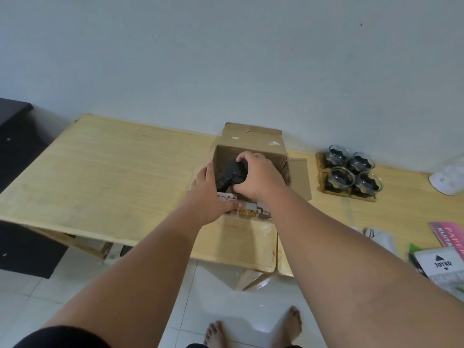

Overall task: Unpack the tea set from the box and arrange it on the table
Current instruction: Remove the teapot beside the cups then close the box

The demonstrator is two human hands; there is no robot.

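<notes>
Fingers, right: curled tight over the top of the black round-lidded teapot (232, 175), our right hand (257, 178) clamping it from above.
Fingers, left: straight and flat against the outer left wall of the open brown cardboard box (251, 139); our left hand (213, 194) braces the near corner, thumb across the labelled front.
Teapot: down inside the box, its dark top showing.
Box: standing on the pale wooden table (113, 172), back flap up.
Cups: four clear glass cups with dark inserts (339, 178) sit on wooden coasters, right of the box, apart from it.
Edge: papers and packets (442, 257) at our far right.
</notes>
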